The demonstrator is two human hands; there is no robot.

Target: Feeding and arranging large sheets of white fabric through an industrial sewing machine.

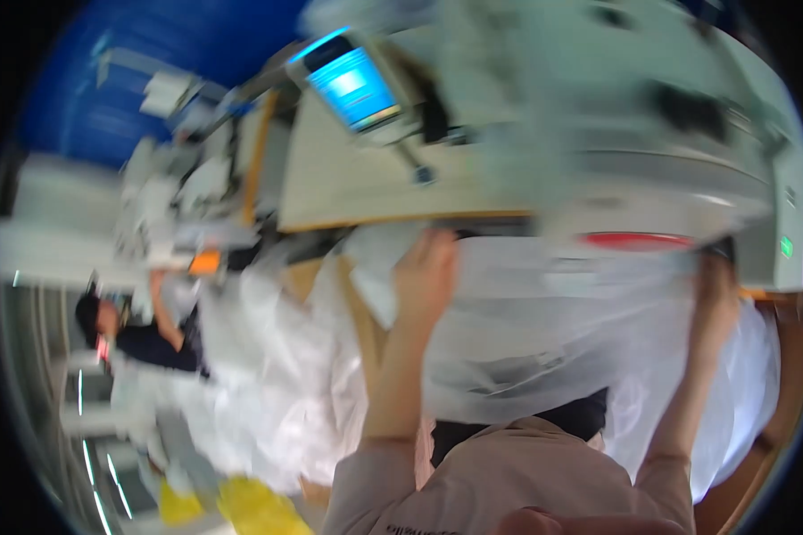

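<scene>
**Both hands [430,272] out over the white sheet [526,343]**

Here is the sheet, thin and see-through, spread across the person's lap and reaching up to the front edge of the worktop [384,203], with long soft folds running across it. The left hand is at the worktop's edge, at the sheet's far side, blurred, and I cannot tell whether its fingers grip the material or just lie on it. Over to the right hand [716,290]: it is well apart from the left, up by the lower front of the machine [660,201], beside a dark part, and it too is blurred, so whether it is closed on anything I cannot tell.

The machine, big and pale, fills the upper right, a red strip [638,241] along its lower front and a small green light [786,248] on its right side. Left of it, above the worktop, a display [352,85] glows blue, tilted.

Out to the left, a heap of white material [277,374] bulges up, an orange item [205,261] beyond it. Past that, a co-worker [156,346] in a dark top, one arm raised. And down at the lower left, bright yellow material [259,508].
</scene>
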